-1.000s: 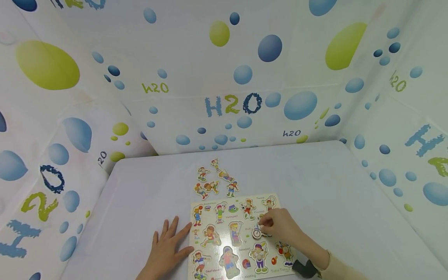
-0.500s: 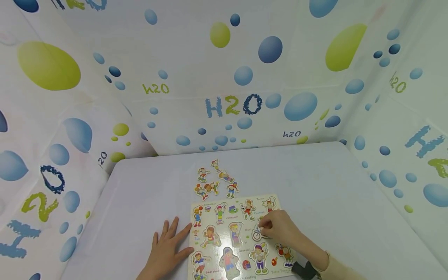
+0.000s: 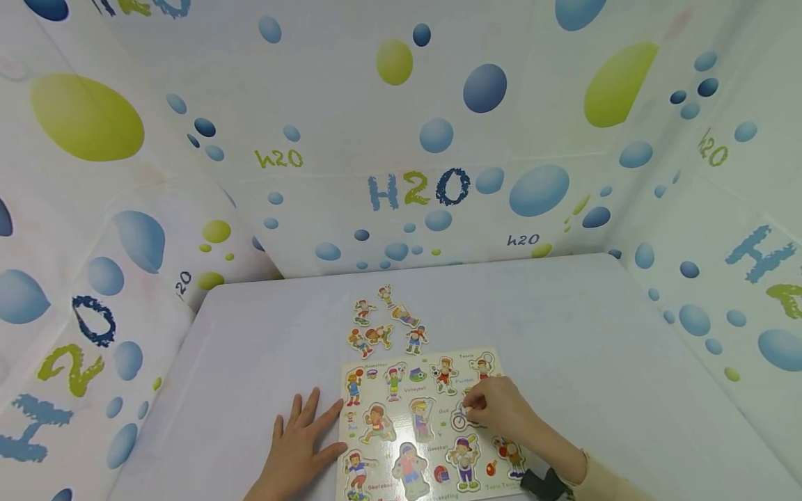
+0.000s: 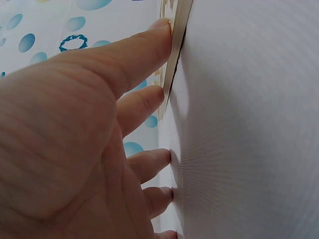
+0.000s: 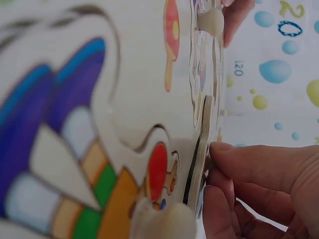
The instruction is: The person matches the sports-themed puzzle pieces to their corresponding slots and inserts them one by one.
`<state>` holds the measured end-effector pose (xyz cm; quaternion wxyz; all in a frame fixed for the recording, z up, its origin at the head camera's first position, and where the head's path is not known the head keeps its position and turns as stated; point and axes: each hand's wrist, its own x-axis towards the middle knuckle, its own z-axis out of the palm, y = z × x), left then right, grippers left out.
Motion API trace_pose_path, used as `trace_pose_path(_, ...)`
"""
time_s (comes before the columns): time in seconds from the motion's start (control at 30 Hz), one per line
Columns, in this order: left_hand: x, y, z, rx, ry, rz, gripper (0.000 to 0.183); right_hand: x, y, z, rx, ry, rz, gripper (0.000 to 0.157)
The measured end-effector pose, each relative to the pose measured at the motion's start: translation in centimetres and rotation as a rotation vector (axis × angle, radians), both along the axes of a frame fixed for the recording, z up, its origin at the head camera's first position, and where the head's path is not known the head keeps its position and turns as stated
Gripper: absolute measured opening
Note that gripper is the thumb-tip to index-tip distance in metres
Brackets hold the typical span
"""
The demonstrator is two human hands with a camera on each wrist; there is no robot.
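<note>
Six pieces (image 3: pixel 416 339) beyond one board (image 3: pixel 402 421)

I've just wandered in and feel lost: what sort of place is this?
Probably a screened-off tabletop booth: printed curtains hang on three sides of a white table holding a puzzle.

"What's different from a second ago?"

"Very little. The bicycle piece (image 3: pixel 460 419), pinched in the right hand (image 3: pixel 503 409), has shifted slightly on the board (image 3: pixel 382 454). It looks flatter now, with less dark edge showing at its wheel."

"And that hand?"

"It has edged a touch nearer, along with the piece. Whether the piece is fully seated, I can't tell."
</note>
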<state>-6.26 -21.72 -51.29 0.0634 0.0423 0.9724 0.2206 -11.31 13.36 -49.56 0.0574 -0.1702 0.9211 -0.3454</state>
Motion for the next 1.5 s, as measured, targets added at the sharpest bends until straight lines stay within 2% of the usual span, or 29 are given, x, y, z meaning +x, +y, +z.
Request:
trace_pose_path(0.4,0.06,-0.02,0.09,0.02,-0.001,-0.002,0.071,0.09,-0.11,-0.23,0.016,0.041,-0.01,0.009)
trace_pose_path(0.9,0.05,-0.04,-0.14,-0.002,0.03,-0.004,0.069,0.21,-0.15,-0.12,0.026,0.022,0.003,0.009)
trace_pose_path(1.5,0.06,0.01,0.06,0.0,0.019,0.0,0.07,0.08,-0.2,0.01,0.033,0.0,0.001,0.009)
